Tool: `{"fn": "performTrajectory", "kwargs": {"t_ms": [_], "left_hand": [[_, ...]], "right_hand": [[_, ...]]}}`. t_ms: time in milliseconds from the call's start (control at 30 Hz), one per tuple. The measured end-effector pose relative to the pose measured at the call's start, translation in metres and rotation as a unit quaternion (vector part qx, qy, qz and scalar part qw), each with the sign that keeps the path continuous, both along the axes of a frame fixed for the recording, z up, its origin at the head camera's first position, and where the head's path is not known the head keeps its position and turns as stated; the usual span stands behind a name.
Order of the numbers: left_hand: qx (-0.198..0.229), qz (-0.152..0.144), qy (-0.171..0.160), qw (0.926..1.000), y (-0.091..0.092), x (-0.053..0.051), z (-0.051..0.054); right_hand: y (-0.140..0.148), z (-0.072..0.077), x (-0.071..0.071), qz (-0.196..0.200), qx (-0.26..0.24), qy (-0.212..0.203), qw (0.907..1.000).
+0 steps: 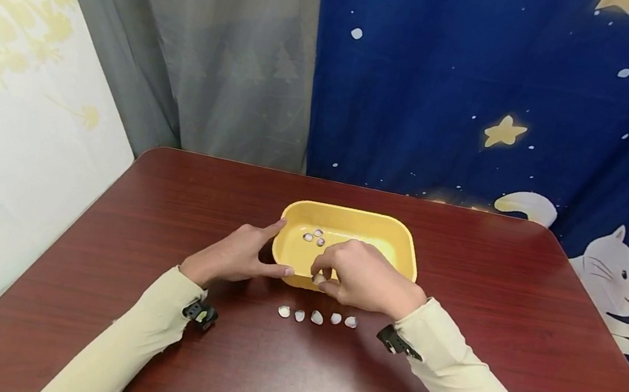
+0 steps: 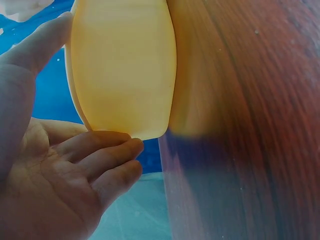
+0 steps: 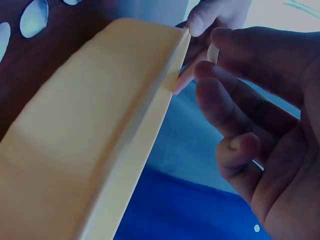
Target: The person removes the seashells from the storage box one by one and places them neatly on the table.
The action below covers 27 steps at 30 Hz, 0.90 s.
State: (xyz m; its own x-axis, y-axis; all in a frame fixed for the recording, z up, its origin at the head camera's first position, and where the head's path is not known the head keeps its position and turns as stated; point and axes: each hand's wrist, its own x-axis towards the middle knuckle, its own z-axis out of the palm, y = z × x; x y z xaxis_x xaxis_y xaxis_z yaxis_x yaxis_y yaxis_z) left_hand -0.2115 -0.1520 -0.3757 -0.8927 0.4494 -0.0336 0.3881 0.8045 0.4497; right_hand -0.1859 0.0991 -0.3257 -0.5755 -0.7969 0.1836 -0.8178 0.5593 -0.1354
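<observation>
A shell (image 1: 318, 279) is pinched by the right hand (image 1: 368, 276) at the yellow tub's (image 1: 348, 218) near side; its left end is held by the left hand (image 1: 239, 254).

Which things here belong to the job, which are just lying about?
Job:
yellow tub, left hand on it
shell pinched by right hand
three shells in the tub
row of five shells

Just there:
table
blue curtain
grey curtain
</observation>
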Motion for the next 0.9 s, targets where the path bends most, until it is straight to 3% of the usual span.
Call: {"fn": "performTrajectory", "kwargs": {"t_ms": [367,700,900], "left_hand": [[-0.009,0.004,-0.004,0.9999,0.000,0.000,0.000],[-0.005,-0.004,0.010,0.9999,-0.001,0.000,-0.001],[0.004,-0.014,0.032,0.9994,-0.001,0.000,-0.002]], "right_hand": [[-0.006,-0.012,0.009,0.031,0.010,0.007,0.9995],[-0.028,-0.028,0.020,0.065,0.023,0.002,0.9976],[-0.039,-0.037,0.023,0.070,0.064,0.030,0.9950]]}}
